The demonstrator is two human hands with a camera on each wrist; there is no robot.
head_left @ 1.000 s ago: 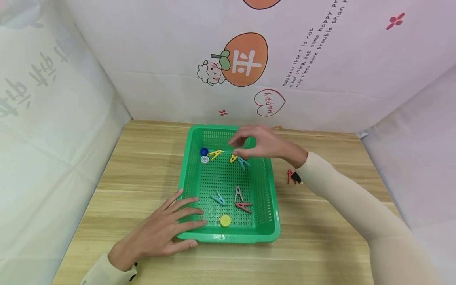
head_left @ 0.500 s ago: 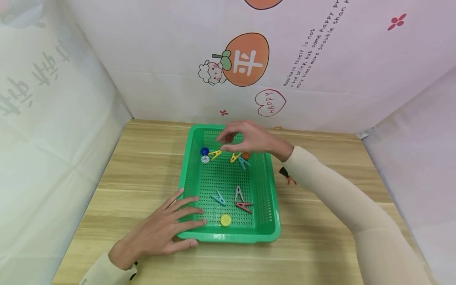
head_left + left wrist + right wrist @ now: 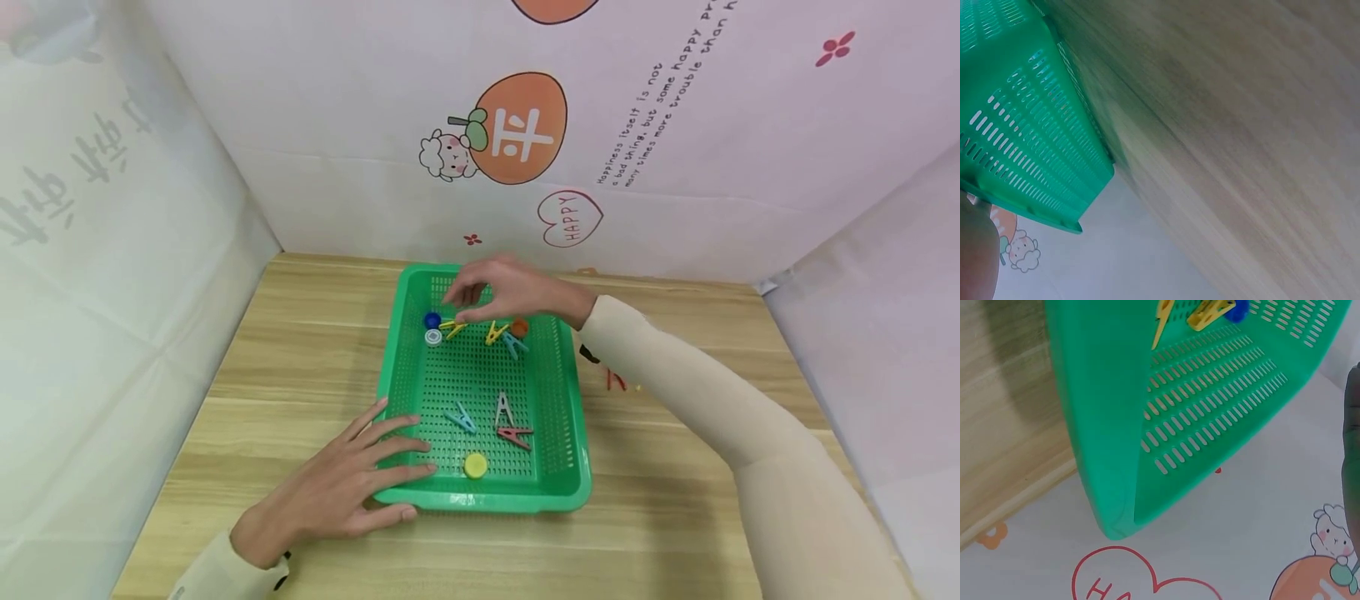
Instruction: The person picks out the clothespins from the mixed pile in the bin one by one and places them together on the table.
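Observation:
A green slotted plastic basket [image 3: 480, 502] stands on the wooden table. My left hand [image 3: 330, 483] rests over its near left corner, fingers spread and thumb along the front rim. Above the basket's far end my right hand [image 3: 504, 289] hovers, fingers bent and thumb apart, with nothing seen between them. Its thumb tip overlaps a yellow clothespin [image 3: 452, 330]. Left of that lie a blue cap [image 3: 432, 321] and a white cap [image 3: 432, 337]. Under the palm side are another yellow clothespin [image 3: 495, 333], a blue clothespin [image 3: 514, 345] and an orange cap [image 3: 520, 327].
Nearer in the basket lie a light-blue clothespin [image 3: 462, 418], a grey clothespin [image 3: 503, 408], a dark pink clothespin [image 3: 515, 437] and a yellow cap [image 3: 476, 466]. A red clothespin [image 3: 615, 380] lies on the table [image 3: 645, 475] to the right. Printed white sheets surround the table.
My right hand has moved left across the basket's far end, from over the blue clothespin to the left yellow clothespin. The orange cap has come into view. My left hand stays put.

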